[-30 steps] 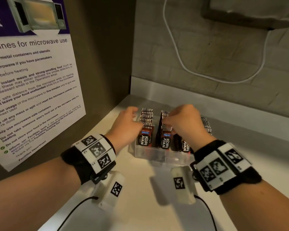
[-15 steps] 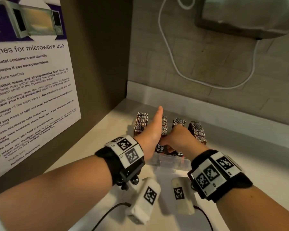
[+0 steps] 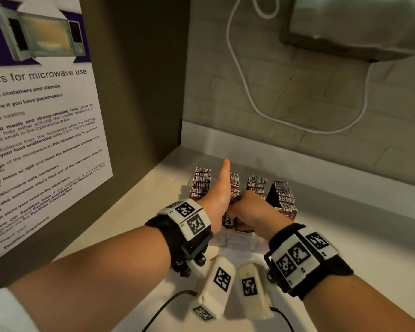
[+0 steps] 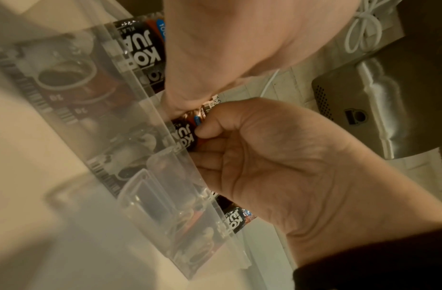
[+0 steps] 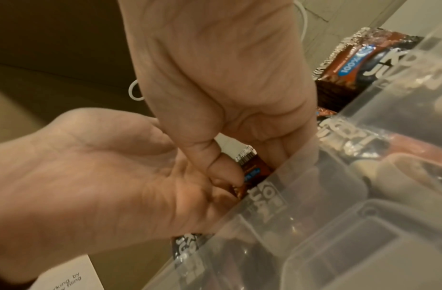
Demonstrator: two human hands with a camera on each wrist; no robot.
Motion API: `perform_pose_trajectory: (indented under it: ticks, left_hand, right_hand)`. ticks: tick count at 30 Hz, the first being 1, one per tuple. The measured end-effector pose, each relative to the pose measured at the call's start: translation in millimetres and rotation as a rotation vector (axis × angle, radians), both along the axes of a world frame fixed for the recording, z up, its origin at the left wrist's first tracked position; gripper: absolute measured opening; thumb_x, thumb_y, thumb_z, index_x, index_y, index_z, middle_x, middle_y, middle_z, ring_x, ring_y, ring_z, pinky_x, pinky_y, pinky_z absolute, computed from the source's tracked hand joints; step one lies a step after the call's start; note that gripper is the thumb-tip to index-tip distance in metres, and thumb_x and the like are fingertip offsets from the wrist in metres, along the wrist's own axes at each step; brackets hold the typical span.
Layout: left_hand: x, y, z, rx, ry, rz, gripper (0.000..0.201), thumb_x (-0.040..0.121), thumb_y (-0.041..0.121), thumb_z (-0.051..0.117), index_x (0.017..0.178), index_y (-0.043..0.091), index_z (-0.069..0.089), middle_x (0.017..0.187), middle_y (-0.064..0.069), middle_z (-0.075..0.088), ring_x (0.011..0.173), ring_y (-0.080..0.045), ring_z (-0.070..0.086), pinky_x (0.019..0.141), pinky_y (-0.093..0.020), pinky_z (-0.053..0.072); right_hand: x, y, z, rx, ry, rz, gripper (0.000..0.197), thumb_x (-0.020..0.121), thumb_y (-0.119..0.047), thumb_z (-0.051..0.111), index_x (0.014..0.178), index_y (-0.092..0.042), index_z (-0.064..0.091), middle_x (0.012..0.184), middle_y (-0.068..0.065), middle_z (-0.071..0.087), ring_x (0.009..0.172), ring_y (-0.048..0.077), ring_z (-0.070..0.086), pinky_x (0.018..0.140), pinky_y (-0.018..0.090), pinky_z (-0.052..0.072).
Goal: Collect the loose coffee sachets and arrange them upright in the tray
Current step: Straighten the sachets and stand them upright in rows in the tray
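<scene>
A clear plastic tray (image 3: 237, 243) sits on the white counter and holds several rows of upright dark Kopi Juan sachets (image 3: 203, 180). My left hand (image 3: 222, 185) stands flat on edge with straight fingers, slid between the first and second rows. My right hand (image 3: 252, 207) is curled at the front of the second row. Its thumb and fingers pinch a sachet (image 5: 252, 172) just above the tray wall (image 5: 338, 215). The left wrist view shows that same sachet (image 4: 187, 135) under the right thumb, against the tray's front wall (image 4: 152, 176). The right fingertips are hidden behind the sachets.
A dark side panel with a microwave-use poster (image 3: 38, 140) stands close on the left. A white cable (image 3: 244, 80) hangs on the tiled back wall under a metal appliance (image 3: 357, 25). The white counter (image 3: 345, 236) stretches right of the tray.
My left hand left the tray's left side and now stands flat between two rows. My right hand dropped to the front of the second row and pinches a sachet there.
</scene>
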State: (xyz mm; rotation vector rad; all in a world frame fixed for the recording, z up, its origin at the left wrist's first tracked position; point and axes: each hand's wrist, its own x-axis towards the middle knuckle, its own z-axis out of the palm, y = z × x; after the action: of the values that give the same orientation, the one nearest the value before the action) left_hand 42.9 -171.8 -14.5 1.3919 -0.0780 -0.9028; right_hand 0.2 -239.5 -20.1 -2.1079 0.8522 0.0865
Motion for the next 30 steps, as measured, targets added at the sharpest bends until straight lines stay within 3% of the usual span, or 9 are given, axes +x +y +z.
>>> perform_pose_trajectory:
  ticks: [4, 7, 8, 11, 14, 17, 21, 26, 30]
  left_hand:
    - [1, 4, 0, 0.002, -0.032, -0.046, 0.094, 0.078, 0.084, 0.033, 0.150, 0.024, 0.033, 0.152, -0.004, 0.038, 0.131, -0.022, 0.044, 0.108, -0.038, 0.032]
    - [-1, 12, 0, -0.013, -0.144, -0.147, 0.109, 0.052, 0.088, 0.050, 0.143, 0.030, 0.043, 0.150, 0.000, 0.043, 0.134, -0.023, 0.043, 0.113, -0.047, 0.029]
    - [-2, 17, 1, -0.008, -0.225, -0.175, 0.103, 0.054, 0.082, 0.057, 0.143, 0.029, 0.043, 0.148, 0.001, 0.046, 0.134, -0.022, 0.044, 0.113, -0.047, 0.030]
    - [-1, 35, 16, 0.077, -0.668, -0.208, 0.050, 0.087, 0.035, 0.065, 0.134, 0.023, 0.053, 0.133, 0.003, 0.056, 0.122, -0.012, 0.052, 0.105, -0.029, 0.038]
    - [11, 55, 22, 0.285, -1.157, -0.245, 0.034, 0.089, 0.018, 0.063, 0.121, 0.029, 0.063, 0.130, 0.008, 0.057, 0.120, -0.010, 0.050, 0.101, -0.025, 0.038]
    - [27, 66, 10, 0.533, -1.349, -0.442, 0.047, 0.094, 0.024, 0.058, 0.136, 0.041, 0.049, 0.155, 0.006, 0.032, 0.146, -0.022, 0.018, 0.117, -0.035, 0.014]
    - [28, 68, -10, 0.662, -1.434, -0.739, 0.052, 0.099, 0.048, 0.040, 0.146, 0.054, 0.018, 0.160, 0.015, -0.011, 0.143, -0.025, -0.028, 0.116, -0.054, -0.012]
    - [17, 50, -17, 0.760, -1.502, -0.852, 0.057, 0.096, 0.062, 0.025, 0.149, 0.050, 0.009, 0.156, 0.018, -0.022, 0.135, -0.021, -0.041, 0.111, -0.054, -0.025]
    - [15, 47, -14, 0.828, -1.477, -0.911, 0.058, 0.095, 0.063, 0.028, 0.150, 0.047, 0.015, 0.156, 0.014, -0.026, 0.135, -0.025, -0.042, 0.110, -0.058, -0.023]
  right_hand:
    - [-10, -10, 11, -0.091, -0.072, 0.012, 0.005, 0.082, -0.003, 0.060, 0.080, 0.000, 0.057, 0.073, 0.015, 0.059, 0.071, 0.029, 0.061, 0.078, 0.044, 0.055]
    - [-24, -31, 31, -0.179, -0.295, -0.082, 0.006, 0.078, -0.001, 0.061, 0.076, -0.006, 0.064, 0.074, 0.018, 0.068, 0.071, 0.034, 0.068, 0.074, 0.047, 0.056]
    - [-31, -38, 39, -0.218, -0.337, -0.108, 0.013, 0.078, -0.001, 0.062, 0.076, -0.014, 0.065, 0.075, 0.015, 0.069, 0.071, 0.031, 0.069, 0.072, 0.043, 0.056]
    - [-48, -60, 51, -0.415, -0.335, -0.030, 0.023, 0.076, -0.002, 0.068, 0.075, -0.025, 0.065, 0.070, 0.000, 0.065, 0.068, 0.020, 0.062, 0.061, 0.026, 0.048]
    - [-61, -70, 48, -0.622, -0.151, 0.125, 0.023, 0.075, -0.002, 0.070, 0.090, -0.019, 0.073, 0.078, -0.001, 0.062, 0.076, 0.019, 0.057, 0.061, 0.024, 0.040]
    - [-69, -77, 37, -0.712, -0.017, 0.241, 0.029, 0.072, -0.015, 0.078, 0.099, -0.026, 0.074, 0.096, 0.002, 0.059, 0.092, 0.023, 0.059, 0.075, 0.028, 0.045]
    - [-69, -82, 22, -0.734, -0.067, 0.251, 0.028, 0.070, -0.028, 0.082, 0.096, -0.035, 0.074, 0.097, 0.000, 0.054, 0.096, 0.028, 0.056, 0.084, 0.037, 0.049]
    - [-65, -82, 13, -0.801, -0.087, 0.219, 0.021, 0.073, -0.028, 0.079, 0.093, -0.033, 0.074, 0.096, -0.003, 0.047, 0.094, 0.023, 0.044, 0.079, 0.032, 0.043]
    - [-67, -82, 8, -0.852, -0.072, 0.208, 0.014, 0.074, -0.023, 0.079, 0.086, -0.027, 0.072, 0.097, -0.002, 0.050, 0.094, 0.028, 0.051, 0.080, 0.034, 0.045]
